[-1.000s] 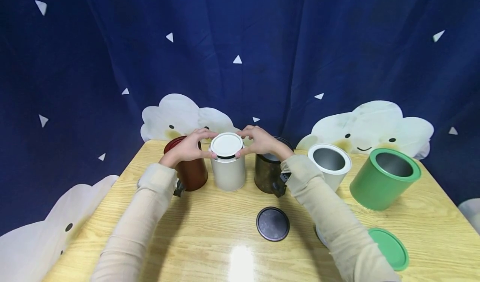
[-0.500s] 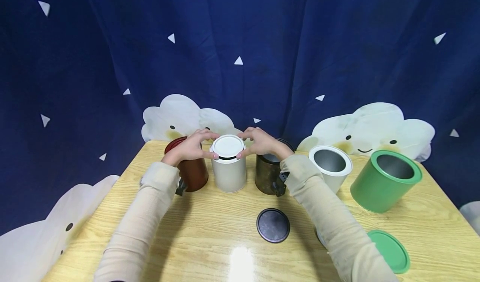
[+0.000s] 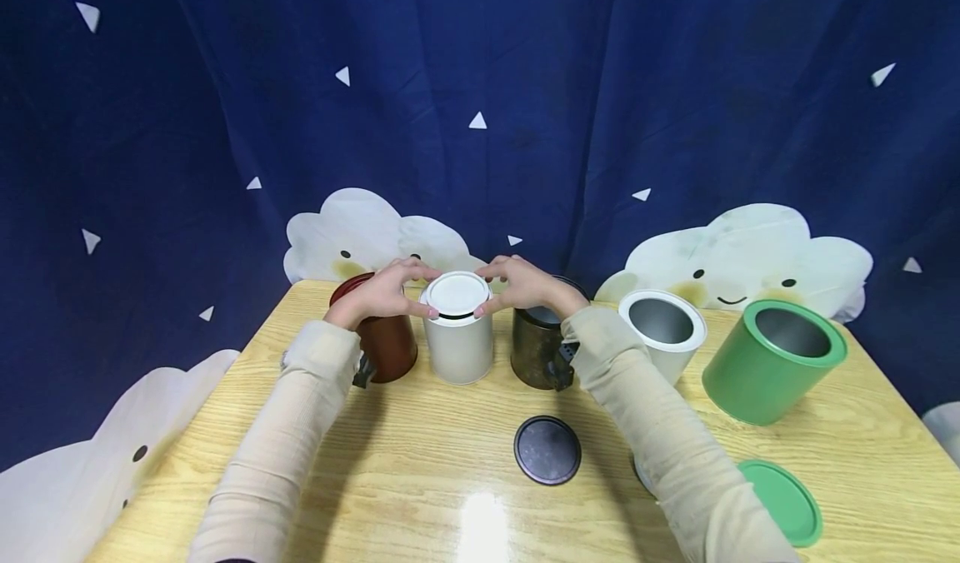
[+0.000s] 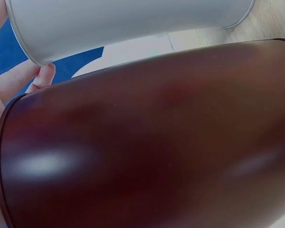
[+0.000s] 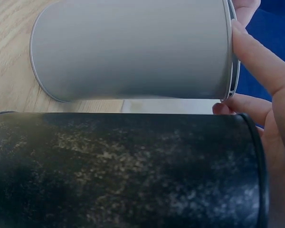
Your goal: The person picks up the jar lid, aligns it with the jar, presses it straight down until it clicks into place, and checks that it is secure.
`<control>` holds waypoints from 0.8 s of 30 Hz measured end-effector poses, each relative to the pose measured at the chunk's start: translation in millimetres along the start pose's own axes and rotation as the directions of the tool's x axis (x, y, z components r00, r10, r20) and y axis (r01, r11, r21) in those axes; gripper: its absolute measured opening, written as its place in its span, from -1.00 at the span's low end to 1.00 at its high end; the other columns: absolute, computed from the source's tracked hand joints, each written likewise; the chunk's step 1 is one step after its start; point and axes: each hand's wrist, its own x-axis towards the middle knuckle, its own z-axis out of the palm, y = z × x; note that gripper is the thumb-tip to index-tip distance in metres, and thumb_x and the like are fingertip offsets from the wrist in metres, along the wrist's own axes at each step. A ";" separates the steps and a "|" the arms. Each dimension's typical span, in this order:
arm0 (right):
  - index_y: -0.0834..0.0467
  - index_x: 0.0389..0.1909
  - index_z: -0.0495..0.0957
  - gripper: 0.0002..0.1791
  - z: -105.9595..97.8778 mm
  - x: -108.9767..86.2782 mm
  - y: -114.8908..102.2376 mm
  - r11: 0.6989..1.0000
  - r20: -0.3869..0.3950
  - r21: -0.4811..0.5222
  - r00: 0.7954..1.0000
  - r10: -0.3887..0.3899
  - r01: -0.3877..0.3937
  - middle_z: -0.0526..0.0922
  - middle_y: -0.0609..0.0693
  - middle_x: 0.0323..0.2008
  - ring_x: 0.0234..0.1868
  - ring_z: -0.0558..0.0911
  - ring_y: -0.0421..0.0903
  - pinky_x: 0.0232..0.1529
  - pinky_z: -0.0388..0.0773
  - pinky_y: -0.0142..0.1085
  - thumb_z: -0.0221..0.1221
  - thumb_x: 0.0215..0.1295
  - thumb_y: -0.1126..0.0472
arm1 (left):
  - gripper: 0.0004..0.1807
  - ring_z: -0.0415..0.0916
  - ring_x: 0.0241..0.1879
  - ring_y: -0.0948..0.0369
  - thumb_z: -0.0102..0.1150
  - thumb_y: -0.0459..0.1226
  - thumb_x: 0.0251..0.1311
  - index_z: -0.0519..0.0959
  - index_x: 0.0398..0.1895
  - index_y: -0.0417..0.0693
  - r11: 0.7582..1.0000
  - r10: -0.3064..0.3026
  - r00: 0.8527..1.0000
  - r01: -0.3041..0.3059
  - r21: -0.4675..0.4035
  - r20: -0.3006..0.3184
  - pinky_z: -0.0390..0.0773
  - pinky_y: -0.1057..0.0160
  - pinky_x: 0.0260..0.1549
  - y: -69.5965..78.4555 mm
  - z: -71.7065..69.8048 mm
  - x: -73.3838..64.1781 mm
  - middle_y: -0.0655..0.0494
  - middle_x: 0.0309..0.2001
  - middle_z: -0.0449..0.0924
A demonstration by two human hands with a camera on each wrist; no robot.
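Note:
A white lid [image 3: 458, 294] sits over the mouth of a white can [image 3: 460, 351], with a dark gap under its near edge. My left hand [image 3: 384, 292] holds the lid's left side between thumb and fingers. On the opposite side, my right hand [image 3: 521, 284] grips it the same way. In the right wrist view, the thumb lies at the rim of the white can [image 5: 133, 50]. A dark red can [image 3: 390, 351] stands below my left hand, and a mottled black can [image 3: 531, 351] stands below my right.
Farther right are an uncovered white can [image 3: 671, 351] and a tilted-looking green can [image 3: 750, 371]. A black lid [image 3: 547, 450] and a green lid [image 3: 783, 503] lie on the wooden table [image 3: 405, 480]. Another lid is partly hidden by the right sleeve [image 3: 660, 438]. A blue curtain [image 3: 525, 63] hangs behind.
The white lid sits very slightly lower on the can. Both hands keep their hold at its two sides, and the other things stay put.

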 end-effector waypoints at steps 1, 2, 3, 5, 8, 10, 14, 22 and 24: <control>0.23 0.12 0.45 -0.27 -0.5 -0.3 -0.3 1.000 0.000 -0.010 1.000 -0.004 0.004 0.48 0.15 -0.01 0.00 0.36 0.06 0.02 0.29 -0.14 0.38 -0.11 0.02 | -0.32 0.24 0.06 -0.02 0.41 -0.16 -0.17 0.47 0.10 -0.21 1.000 -0.002 1.000 0.002 -0.001 0.002 0.20 -0.04 0.06 0.4 -0.3 -0.1 -0.10 0.05 0.41; 0.23 0.12 0.45 -0.27 -1.1 -0.5 -0.7 1.000 0.000 -0.019 1.000 -0.008 0.008 0.48 0.15 -0.01 -0.01 0.36 0.06 0.01 0.28 -0.14 0.38 -0.11 0.01 | -0.32 0.24 0.06 -0.01 0.41 -0.16 -0.17 0.47 0.10 -0.21 1.000 -0.004 1.000 0.004 -0.002 0.004 0.20 -0.04 0.06 0.6 -0.4 -0.2 -0.10 0.05 0.41; 0.24 0.12 0.45 -0.27 -1.4 -0.6 -0.9 1.000 0.000 -0.025 1.000 -0.015 0.015 0.48 0.15 -0.01 -0.01 0.36 0.06 0.01 0.28 -0.14 0.38 -0.11 0.01 | -0.32 0.24 0.06 -0.01 0.41 -0.16 -0.17 0.47 0.10 -0.22 1.000 -0.005 1.000 0.005 -0.003 0.006 0.21 -0.04 0.06 1.0 -0.7 -0.2 -0.10 0.05 0.41; 0.24 0.12 0.46 -0.28 -1.6 -0.7 -1.0 0.999 0.000 -0.033 1.000 -0.026 0.026 0.48 0.15 -0.01 -0.02 0.36 0.05 0.01 0.27 -0.14 0.38 -0.10 0.01 | -0.32 0.24 0.06 -0.01 0.41 -0.16 -0.17 0.47 0.10 -0.22 1.000 -0.009 1.000 0.009 -0.008 0.007 0.21 -0.03 0.07 1.5 -1.0 -0.3 -0.11 0.04 0.42; 0.23 0.12 0.46 -0.28 -1.9 -0.6 -1.0 0.999 0.005 -0.035 0.999 -0.032 0.033 0.47 0.15 0.00 -0.02 0.35 0.05 0.01 0.27 -0.14 0.38 -0.10 0.01 | -0.31 0.24 0.06 -0.01 0.42 -0.16 -0.18 0.47 0.10 -0.22 1.000 -0.013 1.000 0.013 -0.008 0.010 0.21 -0.03 0.07 1.9 -1.5 -0.6 -0.11 0.04 0.41; 0.22 0.12 0.46 -0.28 -2.0 -0.5 -0.8 0.999 0.009 -0.035 0.999 -0.035 0.035 0.47 0.14 -0.01 -0.02 0.35 0.05 0.02 0.27 -0.14 0.38 -0.10 0.00 | -0.31 0.24 0.06 -0.01 0.42 -0.16 -0.18 0.47 0.10 -0.22 1.000 -0.010 1.000 0.010 -0.009 0.011 0.21 -0.03 0.07 2.3 -1.9 -0.8 -0.11 0.04 0.42; 0.20 0.12 0.46 -0.30 -2.2 -0.7 -0.2 0.998 0.013 -0.041 0.999 -0.040 0.041 0.47 0.14 0.00 -0.01 0.35 0.05 0.03 0.26 -0.12 0.36 -0.09 -0.01 | -0.32 0.25 0.07 -0.01 0.42 -0.17 -0.17 0.47 0.10 -0.22 1.000 0.000 1.000 0.000 -0.008 0.013 0.21 -0.03 0.07 2.4 -1.8 -0.6 -0.11 0.04 0.42; 0.18 0.15 0.43 -0.27 -2.0 -1.2 -0.8 0.998 0.027 -0.067 0.999 -0.020 0.022 0.45 0.14 0.04 0.02 0.34 0.06 0.04 0.26 -0.07 0.34 -0.07 -0.04 | -0.33 0.26 0.05 -0.02 0.42 -0.17 -0.19 0.48 0.09 -0.21 1.000 0.014 1.000 -0.014 -0.005 0.011 0.22 -0.03 0.06 2.2 -2.0 -0.8 -0.12 0.03 0.43; 0.18 0.17 0.42 -0.26 -2.2 -1.5 -1.5 0.997 0.030 -0.073 1.000 -0.006 0.008 0.44 0.14 0.05 0.03 0.33 0.06 0.05 0.26 -0.06 0.34 -0.06 -0.05 | -0.33 0.26 0.05 -0.02 0.42 -0.17 -0.19 0.48 0.09 -0.21 1.000 0.017 1.000 -0.017 -0.004 0.011 0.22 -0.03 0.06 2.2 -2.3 -0.9 -0.12 0.03 0.43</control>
